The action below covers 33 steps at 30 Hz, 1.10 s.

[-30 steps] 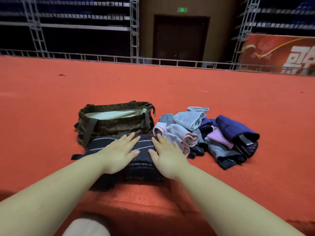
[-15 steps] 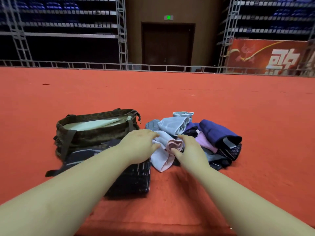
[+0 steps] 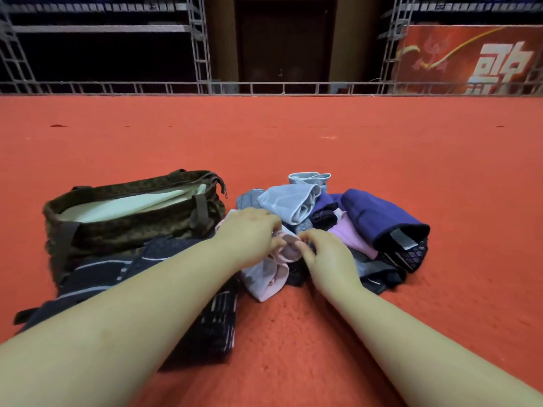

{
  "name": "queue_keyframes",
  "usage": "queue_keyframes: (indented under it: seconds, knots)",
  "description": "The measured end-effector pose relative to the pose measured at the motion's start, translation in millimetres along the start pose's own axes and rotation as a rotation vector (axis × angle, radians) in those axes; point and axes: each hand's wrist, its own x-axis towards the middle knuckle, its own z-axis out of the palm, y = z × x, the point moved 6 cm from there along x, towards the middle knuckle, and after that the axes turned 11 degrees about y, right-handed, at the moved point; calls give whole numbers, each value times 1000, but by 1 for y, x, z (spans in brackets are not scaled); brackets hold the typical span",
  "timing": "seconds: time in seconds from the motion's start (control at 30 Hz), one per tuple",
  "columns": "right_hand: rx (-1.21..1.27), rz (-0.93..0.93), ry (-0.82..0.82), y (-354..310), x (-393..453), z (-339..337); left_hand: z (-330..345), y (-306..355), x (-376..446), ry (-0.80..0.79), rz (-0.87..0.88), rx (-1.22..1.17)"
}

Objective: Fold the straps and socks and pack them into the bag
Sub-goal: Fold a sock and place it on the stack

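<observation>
Head view: left hand (image 3: 249,236) and right hand (image 3: 329,254) both pinching pink sock (image 3: 286,249) at near edge of sock pile (image 3: 367,218), right of open camouflage bag (image 3: 132,227) on red carpet (image 3: 293,142).

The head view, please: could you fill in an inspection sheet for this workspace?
Surface: red carpet, a few small specks.
Job's things: camouflage bag open, pale lining showing; dark folded strap in front of it; pile of socks to its right.
Clutter: nothing seen.
Grips: left hand and right hand both pinch the pink-cuffed sock at the pile's near edge.
Cables: nothing seen.
Surroundings: metal railing, dark door, red banner.
</observation>
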Motion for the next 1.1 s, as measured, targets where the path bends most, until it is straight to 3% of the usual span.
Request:
queue_keyframes:
  seconds: [0.1, 0.2, 0.33, 0.43, 0.6, 0.77, 0.97, 1.1]
  knots:
    - [60, 7, 4, -10, 4, -8, -7, -3, 2, 51, -85, -102]
    - [286, 120, 116, -20, 6, -35, -24, -7, -2, 116, -240, -428]
    - [514, 144, 299, -44, -4, -85, -63, 14, -21, 261, -277, -829]
    - [613, 148, 350, -59, -26, -114, -81, 38, -52, 388, -401, -1226]
    - [702, 249, 369, -65, -85, -132, -55, 70, -113, 415, -678, -1669]
    - [817, 411, 482, -61, -140, -138, -36, 77, -171, 569, -798, -1556]
    - [937, 476, 174, -88, -186, -120, -51, 75, -210, 674, -683, -1259]
    - [738, 387, 110, -103, -197, -121, -56, 75, -225, 689, -634, -1172]
